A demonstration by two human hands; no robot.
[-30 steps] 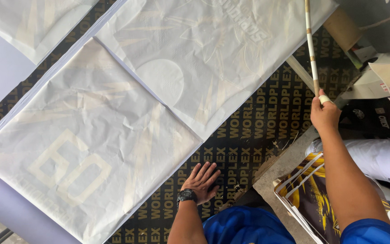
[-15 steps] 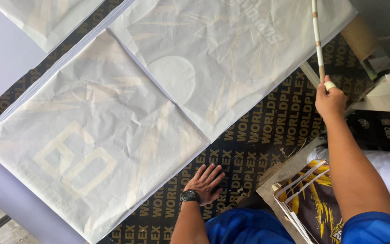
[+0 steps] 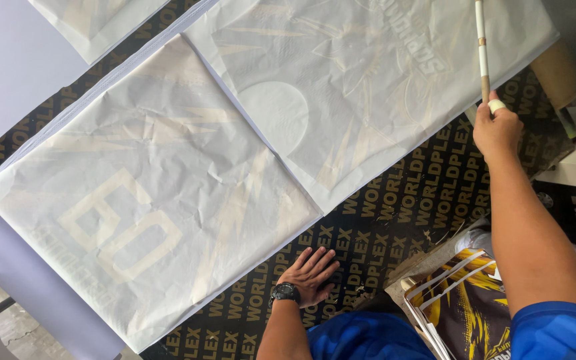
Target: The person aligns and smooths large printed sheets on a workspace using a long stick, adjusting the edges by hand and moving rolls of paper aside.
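Head view
Landmark: the large white crinkled paper sheet with a faint pale number showing through [image 3: 148, 220], lying flat on the dark printed worktop [image 3: 395, 220].
Left hand [image 3: 309, 275]: palm down on the worktop, just off the landmark sheet's near right edge; fingers [image 3: 320, 257] spread flat and released, grasping nothing.
Wristwatch: a black wristwatch [image 3: 284, 292] on the left wrist.
Right hand [image 3: 498, 130]: well to the right of the landmark sheet; fingers clenched around the lower end of a long thin white-and-tan stick [image 3: 481, 47].
Stick: runs up and away from the right hand to the top edge of the picture, over the second sheet's right part.
Second sheet: a white paper sheet with a faint pale circle and lettering [image 3: 355, 93], touching the landmark sheet's upper right edge.
Third sheet: a smaller white paper sheet [image 3: 95, 20], beyond the landmark sheet's upper left.
Printed cloth: a yellow, white and dark printed cloth [image 3: 461, 307], right of the left hand, under the right forearm.
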